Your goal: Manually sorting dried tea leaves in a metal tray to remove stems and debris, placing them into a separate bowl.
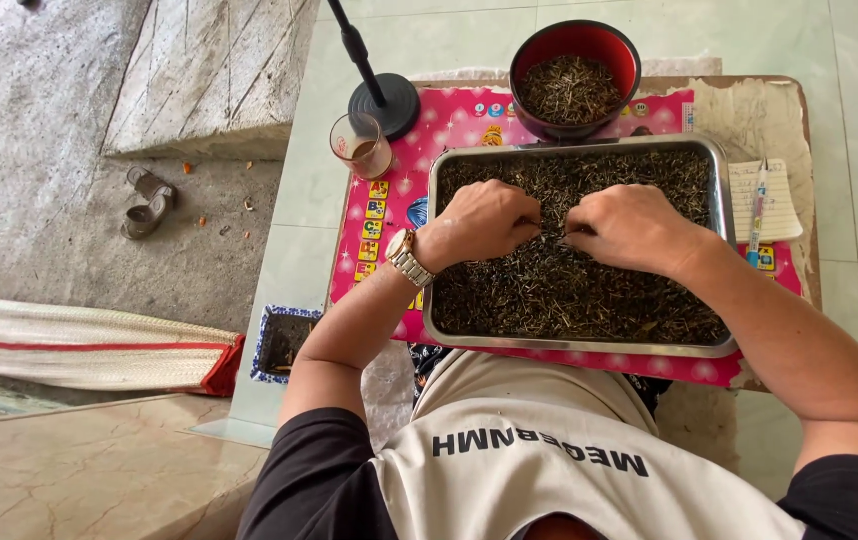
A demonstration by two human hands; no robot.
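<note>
Where both curled hands (pixel 561 225) pinch, dark thin dried leaves (pixel 549 290) heaped across a steel tray (pixel 721 200)

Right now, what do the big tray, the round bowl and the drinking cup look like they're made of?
Tray: likely stainless steel, going by its silvery, shiny rolled rim. Bowl: glossy red inside and dark outside, perhaps lacquered plastic or melamine; hard to tell. Cup: clear glass or plastic, brown liquid showing through. Both hands, left hand and right hand, rest in the tray's dark dried strands.
</note>
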